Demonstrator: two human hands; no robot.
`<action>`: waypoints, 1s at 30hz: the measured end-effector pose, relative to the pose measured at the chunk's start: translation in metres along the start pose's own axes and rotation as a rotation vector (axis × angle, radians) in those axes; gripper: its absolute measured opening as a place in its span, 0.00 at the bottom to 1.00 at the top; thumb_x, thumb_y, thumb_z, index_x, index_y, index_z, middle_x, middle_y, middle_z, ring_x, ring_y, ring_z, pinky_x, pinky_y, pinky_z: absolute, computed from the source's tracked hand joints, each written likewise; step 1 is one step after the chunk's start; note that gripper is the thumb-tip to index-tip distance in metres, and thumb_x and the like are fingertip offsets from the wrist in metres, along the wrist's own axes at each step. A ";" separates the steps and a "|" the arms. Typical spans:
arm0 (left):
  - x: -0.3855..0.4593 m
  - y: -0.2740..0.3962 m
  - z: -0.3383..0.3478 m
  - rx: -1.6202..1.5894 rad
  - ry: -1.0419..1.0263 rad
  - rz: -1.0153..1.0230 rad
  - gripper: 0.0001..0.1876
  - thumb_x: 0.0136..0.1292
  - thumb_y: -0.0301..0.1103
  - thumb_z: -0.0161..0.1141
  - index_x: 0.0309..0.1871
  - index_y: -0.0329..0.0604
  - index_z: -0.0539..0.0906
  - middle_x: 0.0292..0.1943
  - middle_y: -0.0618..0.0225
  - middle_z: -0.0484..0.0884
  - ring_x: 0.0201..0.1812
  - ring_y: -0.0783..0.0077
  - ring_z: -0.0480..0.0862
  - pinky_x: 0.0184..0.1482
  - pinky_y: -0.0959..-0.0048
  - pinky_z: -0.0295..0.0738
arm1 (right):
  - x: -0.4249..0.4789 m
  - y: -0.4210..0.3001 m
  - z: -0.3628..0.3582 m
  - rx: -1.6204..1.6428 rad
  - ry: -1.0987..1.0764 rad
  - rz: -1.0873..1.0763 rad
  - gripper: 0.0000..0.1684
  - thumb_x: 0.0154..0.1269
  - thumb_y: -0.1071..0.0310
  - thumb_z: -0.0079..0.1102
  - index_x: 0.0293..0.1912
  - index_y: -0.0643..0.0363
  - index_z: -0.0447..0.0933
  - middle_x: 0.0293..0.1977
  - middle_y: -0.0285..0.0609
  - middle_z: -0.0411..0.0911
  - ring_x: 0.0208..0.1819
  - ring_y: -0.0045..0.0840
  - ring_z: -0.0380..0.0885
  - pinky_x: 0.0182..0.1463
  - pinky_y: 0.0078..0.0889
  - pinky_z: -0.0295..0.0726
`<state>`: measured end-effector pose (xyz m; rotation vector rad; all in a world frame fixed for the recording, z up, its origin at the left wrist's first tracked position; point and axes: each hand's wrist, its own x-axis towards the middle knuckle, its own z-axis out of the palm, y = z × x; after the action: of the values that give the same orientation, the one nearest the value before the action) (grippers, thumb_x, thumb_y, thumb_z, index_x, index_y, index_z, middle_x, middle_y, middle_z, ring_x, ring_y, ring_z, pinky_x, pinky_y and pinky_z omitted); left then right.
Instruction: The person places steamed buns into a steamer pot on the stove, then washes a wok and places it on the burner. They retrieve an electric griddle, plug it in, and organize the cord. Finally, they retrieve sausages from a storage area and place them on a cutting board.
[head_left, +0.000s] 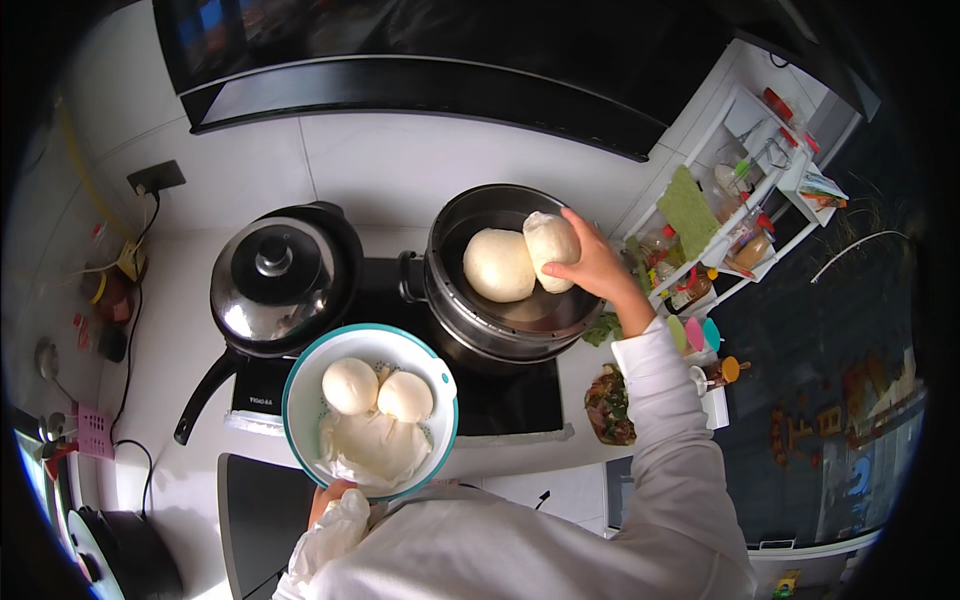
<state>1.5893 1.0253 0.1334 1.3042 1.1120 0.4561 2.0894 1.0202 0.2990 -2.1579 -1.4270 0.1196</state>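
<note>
My right hand (600, 266) grips a pale steamed bun (553, 247) inside a metal steamer pot (487, 330). Another large round bun (499, 264) sits in the pot, touching the held one. Below and left of the pot, my left hand (330, 499) holds the near edge of a white colander with a teal rim (298, 442). Two buns, one on the left (349, 385) and one on the right (405, 397), rest in the colander above a crumpled white liner (375, 450). White crumpled material (337, 529) lies by my left wrist, hiding part of that hand.
A lidded frying pan (274, 285) stands left on the black cooktop (517, 405), its handle pointing toward me. At right are a white rack (720, 247) with bottles and a bag of food (609, 405). A range hood (420, 82) overhangs the back.
</note>
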 end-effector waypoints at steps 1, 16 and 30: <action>0.001 0.001 0.000 -0.093 0.011 -0.056 0.16 0.54 0.33 0.59 0.45 0.36 0.78 0.38 0.50 0.80 0.38 0.55 0.83 0.41 0.61 0.79 | 0.003 -0.003 0.000 0.007 -0.009 -0.015 0.55 0.42 0.53 0.72 0.67 0.58 0.54 0.62 0.56 0.60 0.63 0.44 0.62 0.66 0.38 0.61; -0.007 0.048 -0.002 -0.477 0.013 -0.286 0.19 0.56 0.28 0.56 0.52 0.33 0.74 0.40 0.66 0.81 0.38 0.71 0.79 0.42 0.75 0.72 | -0.067 -0.163 0.074 0.276 -0.309 -0.524 0.23 0.47 0.74 0.64 0.46 0.60 0.72 0.38 0.44 0.74 0.37 0.32 0.77 0.39 0.31 0.77; -0.016 0.031 -0.031 -0.636 -0.059 -0.249 0.25 0.57 0.25 0.56 0.60 0.33 0.67 0.47 0.63 0.79 0.45 0.70 0.79 0.47 0.74 0.72 | -0.105 -0.205 0.174 0.028 -0.342 -0.628 0.33 0.41 0.68 0.70 0.49 0.59 0.66 0.45 0.44 0.70 0.46 0.38 0.71 0.48 0.38 0.72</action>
<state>1.5650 1.0374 0.1716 0.6113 0.9549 0.5249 1.8120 1.0552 0.2280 -1.6202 -2.2133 0.2790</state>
